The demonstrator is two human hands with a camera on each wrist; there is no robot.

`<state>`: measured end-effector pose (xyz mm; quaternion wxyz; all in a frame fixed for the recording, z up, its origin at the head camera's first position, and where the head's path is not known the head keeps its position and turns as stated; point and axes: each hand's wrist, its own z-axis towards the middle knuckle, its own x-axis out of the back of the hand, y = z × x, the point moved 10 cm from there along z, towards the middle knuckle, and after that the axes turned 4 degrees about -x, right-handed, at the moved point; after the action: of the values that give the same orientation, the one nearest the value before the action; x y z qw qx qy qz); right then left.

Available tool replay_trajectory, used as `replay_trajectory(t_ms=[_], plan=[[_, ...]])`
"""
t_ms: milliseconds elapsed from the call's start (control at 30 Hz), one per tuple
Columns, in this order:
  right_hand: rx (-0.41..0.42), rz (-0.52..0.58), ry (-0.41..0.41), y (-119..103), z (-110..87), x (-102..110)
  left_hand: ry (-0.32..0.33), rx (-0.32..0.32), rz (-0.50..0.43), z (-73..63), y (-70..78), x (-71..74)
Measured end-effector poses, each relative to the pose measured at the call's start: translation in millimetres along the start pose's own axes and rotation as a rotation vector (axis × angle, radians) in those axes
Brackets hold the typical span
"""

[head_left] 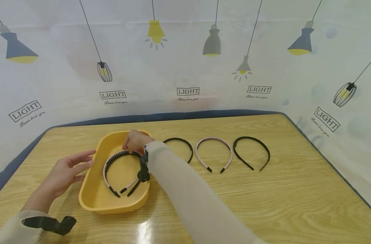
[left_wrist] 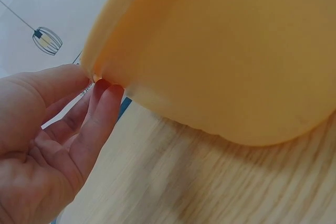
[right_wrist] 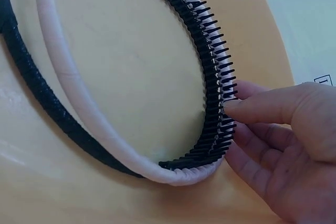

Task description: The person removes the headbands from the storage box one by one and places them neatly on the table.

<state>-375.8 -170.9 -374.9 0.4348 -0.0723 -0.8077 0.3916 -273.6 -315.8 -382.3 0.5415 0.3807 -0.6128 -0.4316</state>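
A yellow plastic basin [head_left: 115,206] holds a pink headband [right_wrist: 89,103] with black comb teeth and a black headband [right_wrist: 50,106], which overlap. My right hand [head_left: 136,140] reaches over the basin's far side and pinches the pink headband at its toothed top. In the right wrist view the thumb [right_wrist: 262,106] presses the teeth, with the other fingers behind the band. The open ends of both bands point toward me. On the basin's left side, my left hand [head_left: 64,171] touches the outer edge with spread, nearly straight fingers; its fingertips [left_wrist: 113,93] are right at the rim.
To the right of the basin, a black headband [head_left: 190,149], partly behind my right arm, a pink headband [head_left: 230,149] and another black headband [head_left: 268,152] lie in a row on the wooden table [head_left: 280,203]. A lamp-print backdrop [head_left: 185,67] stands behind.
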Motion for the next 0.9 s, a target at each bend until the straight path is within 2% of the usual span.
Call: replay_trajectory(t_ms=[333,567,900], plan=[[0.049,0.035,-0.009,-7,-3.8,2,0.007,0.006,0.007,0.8,0.4,0.0],[0.132,-0.039,-0.011,-16,-3.5,6,0.004,0.000,-0.007,2.0,0.9,0.5],[0.183,-0.095,-0.022,-25,-9.3,10,0.000,0.009,-0.014,1.1,-1.5,-0.1]])
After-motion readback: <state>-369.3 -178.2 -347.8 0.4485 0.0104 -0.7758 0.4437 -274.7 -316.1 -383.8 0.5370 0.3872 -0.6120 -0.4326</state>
